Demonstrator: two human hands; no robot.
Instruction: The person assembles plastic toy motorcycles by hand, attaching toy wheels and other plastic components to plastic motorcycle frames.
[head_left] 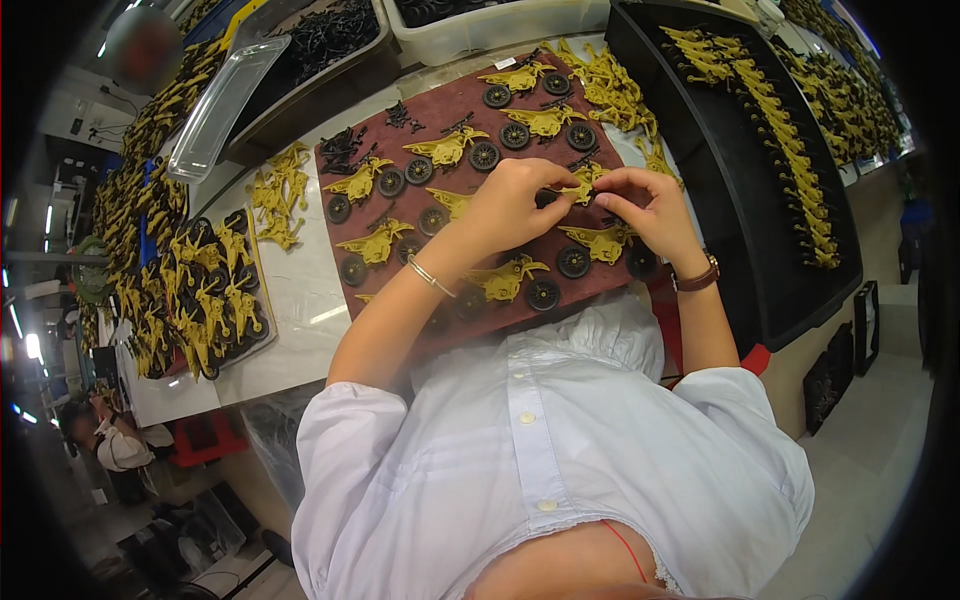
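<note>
My left hand (520, 200) and my right hand (650, 205) meet above the far right part of a maroon cloth mat (450, 98). Between their pinched fingertips is a yellow toy motorcycle body (590, 177), partly covered by the fingers. Small black pieces show beside it, too small to name. Around the hands, more yellow motorcycle bodies (443, 148) lie in slanting rows, with black wheels (485, 156) next to them. Just below my right hand lies another yellow body (600, 240) with a wheel (573, 261) at its left.
Loose yellow parts (615, 85) are heaped past the mat. A deep black tray (720, 170) at right holds rows of yellow parts. At far left stand a bin of black parts (325, 40), a clear lid (225, 110) and assembled motorcycles (205, 290). Another person (122, 445) is at lower left.
</note>
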